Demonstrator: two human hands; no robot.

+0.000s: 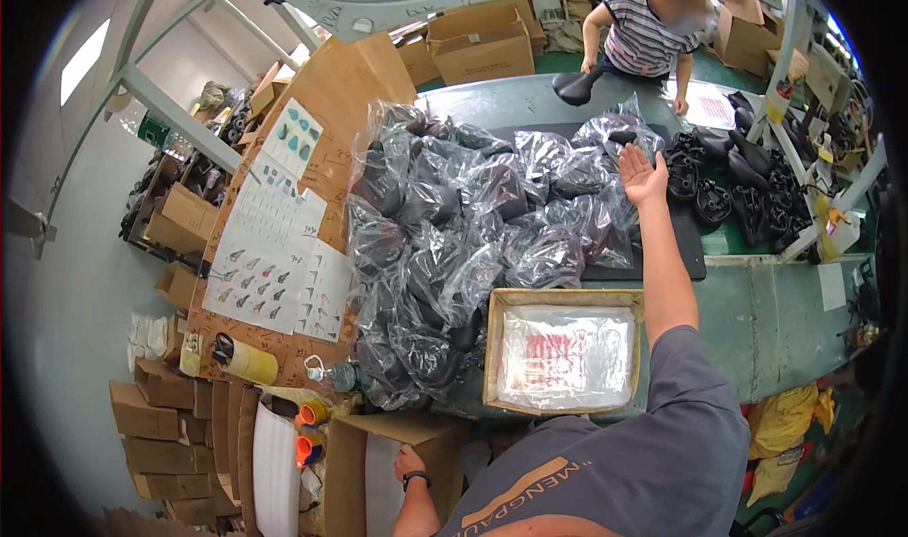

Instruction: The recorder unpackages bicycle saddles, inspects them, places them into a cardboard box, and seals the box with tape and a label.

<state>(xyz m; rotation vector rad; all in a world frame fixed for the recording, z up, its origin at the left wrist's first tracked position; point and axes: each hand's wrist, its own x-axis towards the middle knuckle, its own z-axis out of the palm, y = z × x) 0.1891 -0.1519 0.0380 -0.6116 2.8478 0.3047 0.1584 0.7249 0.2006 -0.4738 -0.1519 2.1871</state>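
My right arm stretches forward, and my right hand (643,176) is open, palm up, fingers extended and holding nothing. It is beside the right end of a heap of black bicycle saddles in clear plastic bags (492,192). My left hand (409,463) is low at an open cardboard box (355,471), next to a white sheet (381,480) inside it. Its fingers are curled; what they grip, if anything, is hidden. Between my arms, a shallow carton (493,348) holds a stack of clear plastic bags (566,355) with red print.
Across the green table (738,320) a person (648,31) touches a bare black saddle (577,85). More bare saddles (747,164) lie at the right. Printed sheets (260,253), a yellow container (248,359), a plastic bottle (333,374) and orange tape dispensers (308,447) are on the left.
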